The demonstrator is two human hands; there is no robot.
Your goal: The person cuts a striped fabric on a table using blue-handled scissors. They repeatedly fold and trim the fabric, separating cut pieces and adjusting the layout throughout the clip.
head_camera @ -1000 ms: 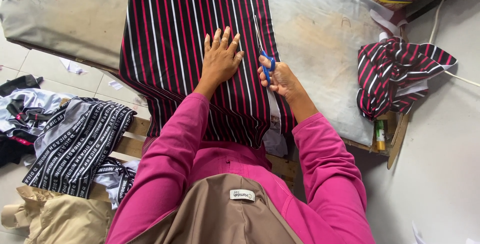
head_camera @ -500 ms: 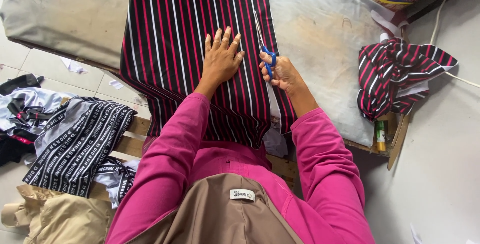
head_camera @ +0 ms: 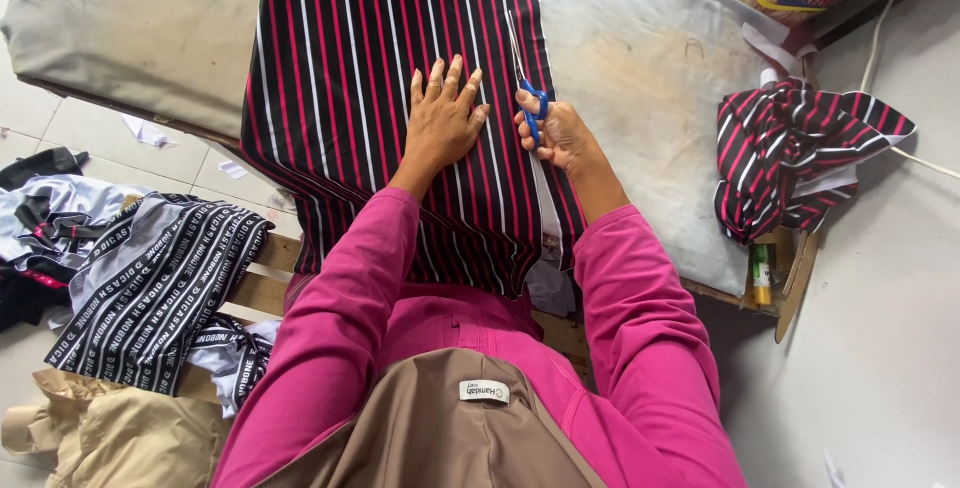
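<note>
Cutting in progress: right hand (head_camera: 562,138) grips blue-handled steel scissors (head_camera: 527,78), blades in the black, red-and-white striped fabric (head_camera: 370,68) spread on the grey padded table (head_camera: 640,58). Left hand (head_camera: 442,120) lies flat, holding nothing. Risk: cloth creeping, cut wandering off the stripe.

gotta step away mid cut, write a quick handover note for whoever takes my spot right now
Left hand: flat, fingers spread, pressing the striped fabric down on the padded table.
Right hand: holding the blue-handled scissors, blades pointing away along the fabric's right side.
Done: a cut runs from the near edge up to the scissors; a narrow strip is parted along the right.
Left: the fabric beyond the scissor tips is uncut.
Nearby: a bundle of the same striped cloth at the table's right end, and lettered black-and-white fabric on the floor to the left.
</note>
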